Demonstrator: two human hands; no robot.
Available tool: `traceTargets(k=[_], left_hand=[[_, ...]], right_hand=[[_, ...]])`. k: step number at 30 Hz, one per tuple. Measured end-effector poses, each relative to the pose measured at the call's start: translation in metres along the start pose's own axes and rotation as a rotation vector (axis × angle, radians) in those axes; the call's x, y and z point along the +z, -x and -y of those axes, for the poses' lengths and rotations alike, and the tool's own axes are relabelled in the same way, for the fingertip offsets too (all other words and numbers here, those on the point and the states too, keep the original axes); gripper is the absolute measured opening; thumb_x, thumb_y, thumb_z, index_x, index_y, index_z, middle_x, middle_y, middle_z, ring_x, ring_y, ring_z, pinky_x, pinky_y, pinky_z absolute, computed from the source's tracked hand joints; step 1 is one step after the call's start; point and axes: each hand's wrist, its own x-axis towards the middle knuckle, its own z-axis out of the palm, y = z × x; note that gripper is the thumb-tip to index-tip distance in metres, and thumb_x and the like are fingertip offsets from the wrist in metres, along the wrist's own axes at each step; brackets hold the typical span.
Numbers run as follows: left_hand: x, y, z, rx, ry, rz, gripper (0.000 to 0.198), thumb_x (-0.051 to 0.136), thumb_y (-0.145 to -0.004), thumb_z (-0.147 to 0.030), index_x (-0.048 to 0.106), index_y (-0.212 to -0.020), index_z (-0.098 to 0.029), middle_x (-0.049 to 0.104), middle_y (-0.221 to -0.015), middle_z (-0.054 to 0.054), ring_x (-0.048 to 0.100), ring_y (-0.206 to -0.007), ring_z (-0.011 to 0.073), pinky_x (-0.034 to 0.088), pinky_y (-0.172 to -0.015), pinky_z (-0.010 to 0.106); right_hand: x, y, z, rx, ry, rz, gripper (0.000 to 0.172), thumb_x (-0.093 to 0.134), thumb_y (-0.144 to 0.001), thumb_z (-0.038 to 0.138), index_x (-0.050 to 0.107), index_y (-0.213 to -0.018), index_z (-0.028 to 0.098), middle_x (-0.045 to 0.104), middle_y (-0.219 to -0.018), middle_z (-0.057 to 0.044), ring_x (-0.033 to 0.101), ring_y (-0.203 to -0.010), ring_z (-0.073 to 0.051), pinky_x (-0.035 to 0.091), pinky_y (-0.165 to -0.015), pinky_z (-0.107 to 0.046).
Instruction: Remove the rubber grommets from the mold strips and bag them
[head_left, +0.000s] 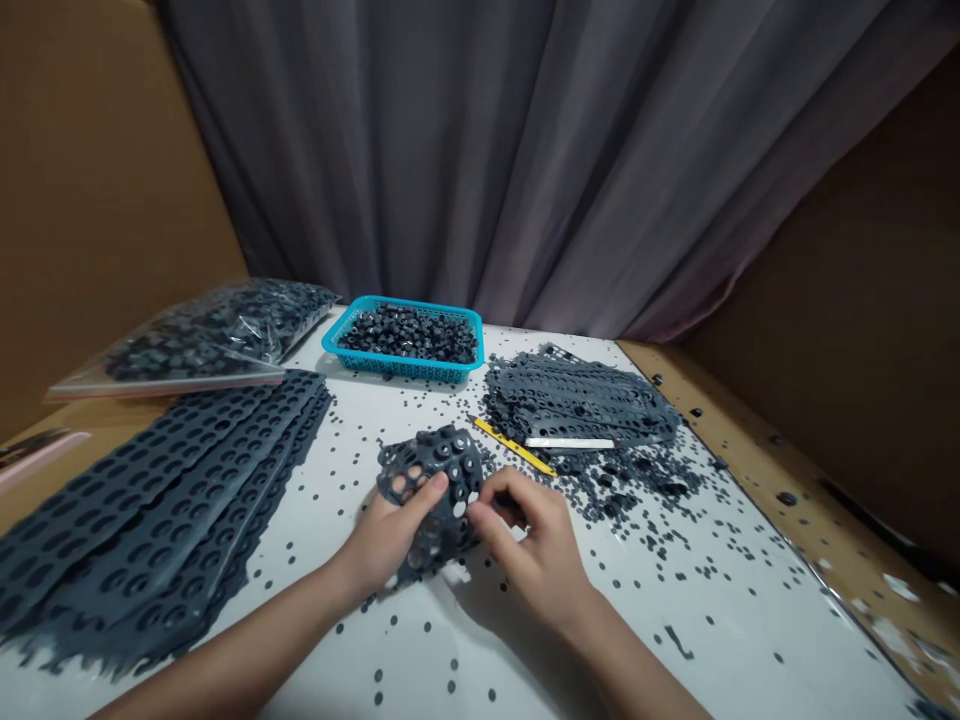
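Note:
My left hand (390,540) grips a floppy dark grey rubber sheet (431,470) full of round holes, folded over above the white table (675,600). My right hand (536,545) pinches at the sheet's right edge, thumb and fingers pressed together on a small piece I cannot make out. Both hands meet in the middle of the table near its front.
A stack of unpunched rubber sheets (150,500) lies at the left. A blue basket (405,340) of small black rings stands at the back, a clear bag (210,335) of them to its left. Emptied sheets (577,400) pile at the right by a yellow tool (514,447). Tiny black discs are scattered everywhere.

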Motion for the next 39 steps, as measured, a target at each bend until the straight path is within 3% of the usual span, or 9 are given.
traceTargets(k=[4, 8, 18, 21, 25, 27, 30, 35, 39], left_hand=[[-0.002, 0.004, 0.002, 0.065, -0.027, 0.19, 0.033, 0.057, -0.082, -0.044, 0.067, -0.101, -0.018, 0.068, -0.1, 0.004, 0.059, -0.094, 0.0206, 0.042, -0.089, 0.029], [-0.008, 0.005, 0.007, 0.016, 0.002, 0.261, 0.032, 0.057, -0.082, -0.044, 0.068, -0.098, -0.019, 0.069, -0.093, 0.003, 0.059, -0.086, 0.019, 0.043, -0.086, 0.029], [-0.012, 0.003, 0.007, -0.12, 0.09, 0.307, 0.029, 0.064, -0.076, -0.045, 0.068, -0.082, -0.017, 0.067, -0.078, 0.002, 0.058, -0.073, 0.0166, 0.044, -0.076, 0.028], [-0.011, 0.003, 0.005, -0.085, 0.003, 0.247, 0.032, 0.064, -0.075, -0.047, 0.066, -0.072, -0.015, 0.063, -0.066, 0.002, 0.055, -0.064, 0.0152, 0.044, -0.066, 0.025], [-0.007, 0.003, 0.003, 0.001, -0.113, 0.22, 0.029, 0.066, -0.073, -0.044, 0.065, -0.069, -0.016, 0.064, -0.07, 0.002, 0.056, -0.072, 0.0159, 0.043, -0.07, 0.024], [-0.005, 0.002, 0.004, -0.053, -0.083, 0.206, 0.036, 0.064, -0.074, -0.049, 0.058, -0.059, -0.016, 0.058, -0.058, 0.0, 0.052, -0.06, 0.0131, 0.042, -0.061, 0.022], [-0.003, 0.002, 0.009, -0.19, 0.051, 0.205, 0.046, 0.063, -0.071, -0.055, 0.047, -0.052, -0.017, 0.048, -0.048, -0.004, 0.044, -0.047, 0.0093, 0.038, -0.051, 0.021], [-0.001, 0.004, 0.015, -0.304, 0.268, 0.22, 0.041, 0.069, -0.067, -0.053, 0.055, -0.06, -0.014, 0.057, -0.055, -0.002, 0.051, -0.051, 0.0093, 0.042, -0.052, 0.02], [0.004, 0.004, 0.01, -0.357, 0.391, 0.193, 0.04, 0.075, -0.061, -0.05, 0.061, -0.062, -0.012, 0.06, -0.056, 0.0, 0.054, -0.05, 0.0102, 0.043, -0.052, 0.021]], right_hand=[[0.003, 0.0, -0.002, -0.07, 0.25, 0.114, 0.022, 0.059, -0.079, 0.038, 0.051, -0.078, 0.018, 0.051, -0.066, 0.0, 0.043, -0.058, -0.012, 0.03, -0.055, -0.024], [0.002, -0.002, -0.004, -0.068, 0.285, 0.205, 0.022, 0.055, -0.083, 0.039, 0.048, -0.076, 0.019, 0.051, -0.066, 0.001, 0.044, -0.059, -0.013, 0.031, -0.055, -0.023], [0.004, -0.002, -0.002, -0.04, 0.181, 0.265, 0.031, 0.049, -0.086, 0.036, 0.038, -0.063, 0.019, 0.04, -0.058, 0.004, 0.037, -0.054, -0.01, 0.026, -0.052, -0.021], [0.006, -0.001, 0.0, -0.063, 0.134, 0.257, 0.03, 0.048, -0.086, 0.03, 0.036, -0.062, 0.019, 0.039, -0.057, 0.004, 0.037, -0.054, -0.009, 0.026, -0.053, -0.021], [0.008, -0.001, 0.001, -0.068, 0.091, 0.246, 0.031, 0.047, -0.085, 0.024, 0.033, -0.058, 0.018, 0.036, -0.056, 0.004, 0.035, -0.054, -0.009, 0.025, -0.053, -0.022], [0.008, -0.001, 0.001, -0.015, -0.027, 0.268, 0.031, 0.048, -0.085, 0.025, 0.038, -0.057, 0.018, 0.039, -0.056, 0.004, 0.038, -0.055, -0.009, 0.027, -0.054, -0.022], [0.01, -0.001, -0.003, 0.132, -0.391, 0.289, 0.028, 0.051, -0.084, 0.031, 0.049, -0.06, 0.017, 0.05, -0.06, 0.002, 0.047, -0.061, -0.012, 0.035, -0.059, -0.022], [0.024, 0.0, -0.01, 0.408, -0.996, 0.197, 0.031, 0.066, -0.072, 0.039, 0.047, -0.059, 0.019, 0.047, -0.051, 0.003, 0.048, -0.051, -0.012, 0.037, -0.051, -0.022], [0.031, -0.001, -0.011, 0.517, -1.199, 0.089, 0.031, 0.071, -0.067, 0.034, 0.046, -0.06, 0.018, 0.042, -0.052, 0.005, 0.041, -0.049, -0.01, 0.034, -0.048, -0.02]])
